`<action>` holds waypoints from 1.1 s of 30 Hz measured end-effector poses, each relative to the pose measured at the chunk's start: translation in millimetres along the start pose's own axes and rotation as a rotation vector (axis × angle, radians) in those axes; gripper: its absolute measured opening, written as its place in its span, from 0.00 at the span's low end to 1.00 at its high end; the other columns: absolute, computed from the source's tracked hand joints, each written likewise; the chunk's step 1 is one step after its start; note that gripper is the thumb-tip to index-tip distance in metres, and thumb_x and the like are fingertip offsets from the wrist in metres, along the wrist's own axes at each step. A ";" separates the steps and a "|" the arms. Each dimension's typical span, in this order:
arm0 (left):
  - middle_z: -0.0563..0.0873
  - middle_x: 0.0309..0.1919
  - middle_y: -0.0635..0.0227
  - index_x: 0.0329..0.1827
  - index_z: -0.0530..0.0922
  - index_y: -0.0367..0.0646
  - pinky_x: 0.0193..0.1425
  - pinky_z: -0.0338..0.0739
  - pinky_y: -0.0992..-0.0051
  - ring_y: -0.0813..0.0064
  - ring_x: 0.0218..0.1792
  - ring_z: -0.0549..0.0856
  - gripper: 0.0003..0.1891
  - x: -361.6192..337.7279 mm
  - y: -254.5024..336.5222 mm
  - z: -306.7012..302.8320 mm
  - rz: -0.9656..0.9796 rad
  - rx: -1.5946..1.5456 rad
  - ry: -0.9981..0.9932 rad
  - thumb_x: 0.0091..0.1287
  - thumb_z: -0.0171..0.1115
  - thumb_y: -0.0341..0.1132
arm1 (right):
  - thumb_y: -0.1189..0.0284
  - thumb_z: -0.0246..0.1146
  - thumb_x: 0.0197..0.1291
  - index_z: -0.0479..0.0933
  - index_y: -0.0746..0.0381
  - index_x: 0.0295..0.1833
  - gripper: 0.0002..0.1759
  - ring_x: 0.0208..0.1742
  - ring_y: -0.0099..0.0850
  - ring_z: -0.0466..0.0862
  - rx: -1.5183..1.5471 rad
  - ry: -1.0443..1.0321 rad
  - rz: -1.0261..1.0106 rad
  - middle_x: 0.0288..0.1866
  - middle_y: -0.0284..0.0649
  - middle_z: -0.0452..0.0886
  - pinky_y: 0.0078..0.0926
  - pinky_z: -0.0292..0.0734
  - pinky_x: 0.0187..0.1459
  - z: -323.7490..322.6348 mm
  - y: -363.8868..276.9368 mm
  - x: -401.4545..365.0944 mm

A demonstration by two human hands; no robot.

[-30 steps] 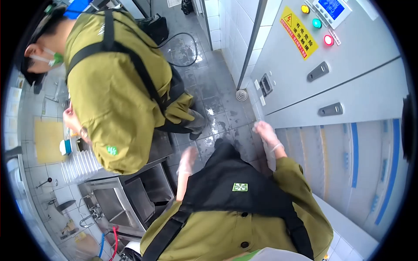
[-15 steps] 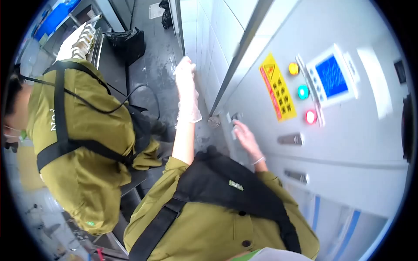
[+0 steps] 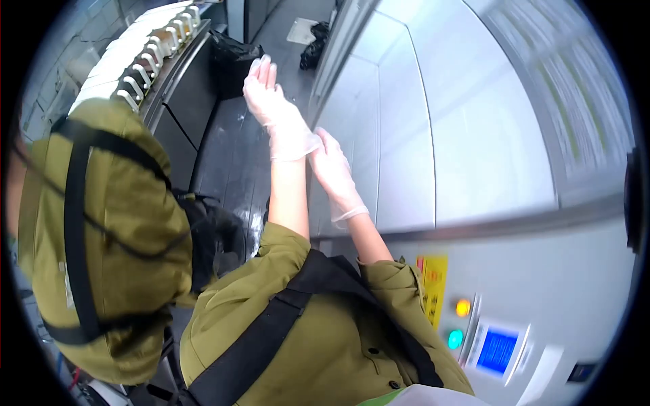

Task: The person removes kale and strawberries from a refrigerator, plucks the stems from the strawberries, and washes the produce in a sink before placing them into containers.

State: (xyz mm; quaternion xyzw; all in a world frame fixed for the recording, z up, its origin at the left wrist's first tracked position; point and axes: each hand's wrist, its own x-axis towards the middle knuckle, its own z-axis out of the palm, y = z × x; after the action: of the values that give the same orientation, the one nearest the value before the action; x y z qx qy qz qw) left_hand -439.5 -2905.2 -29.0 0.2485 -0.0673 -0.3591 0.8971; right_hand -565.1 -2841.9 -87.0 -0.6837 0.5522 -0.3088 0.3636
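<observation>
My two hands wear thin, translucent, wrinkled plastic gloves, one on each, at the upper middle of the frame. My left hand (image 3: pixel 267 100) is raised and loosely open, fingers extended close together, grasping nothing I can see; the cuff of its left glove (image 3: pixel 290 137) flares around my wrist. The fingertips of my right hand (image 3: pixel 330 162) lie at that cuff, but I cannot tell whether they pinch it. The right glove (image 3: pixel 343 200) ends in a ruffled cuff on my wrist. My olive cloth sleeves and one broad black strap (image 3: pixel 252 348) fill the lower middle. At the left, one co-worker (image 3: pixel 125 237) in olive cloth with black straps is blurred, the head mostly cut off by the frame edge. At the upper left stands a row of white containers (image 3: pixel 108 68) with looped handles, about ten, overlapping too much for an exact count. Two crinkled black bags (image 3: pixel 233 62) (image 3: pixel 314 49) sit at the upper middle. At the lower right, a smooth grey panel (image 3: pixel 575 277) carries two round lights (image 3: pixel 462 308), amber and green, one blue screen (image 3: pixel 496 351), its text unreadable, and one yellow label (image 3: pixel 435 287), partly hidden by my sleeve.
</observation>
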 end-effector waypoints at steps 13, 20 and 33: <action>0.77 0.57 0.71 0.60 0.70 0.43 0.68 0.46 0.68 0.77 0.57 0.72 0.22 286.7 -25.6 -64.1 0.150 0.158 0.419 0.64 0.48 0.43 | 0.68 0.46 0.62 0.70 0.62 0.55 0.18 0.52 0.47 0.76 -0.251 -0.470 0.400 0.52 0.53 0.74 0.41 0.72 0.49 24.7 166.5 210.3; 0.82 0.47 0.75 0.47 0.75 0.49 0.59 0.59 0.68 0.78 0.48 0.78 0.12 341.9 -1.0 -124.8 -0.044 0.080 0.491 0.63 0.53 0.38 | 0.61 0.46 0.65 0.75 0.62 0.51 0.20 0.54 0.48 0.75 -0.315 -0.311 0.314 0.51 0.51 0.77 0.37 0.68 0.56 24.2 233.6 192.8; 0.84 0.42 0.70 0.45 0.77 0.45 0.45 0.75 0.66 0.73 0.42 0.83 0.11 444.5 -32.6 -176.0 -0.346 -0.149 0.271 0.61 0.54 0.35 | 0.62 0.52 0.63 0.76 0.65 0.44 0.17 0.42 0.34 0.78 -0.063 -0.569 0.177 0.39 0.46 0.80 0.29 0.71 0.46 161.5 108.5 488.6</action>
State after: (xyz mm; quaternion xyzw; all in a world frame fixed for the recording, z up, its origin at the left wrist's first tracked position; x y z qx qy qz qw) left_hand -81.0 -3156.7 -223.4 0.2354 0.1242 -0.4748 0.8389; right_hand -392.2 -3309.0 -255.8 -0.7030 0.4948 -0.0549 0.5079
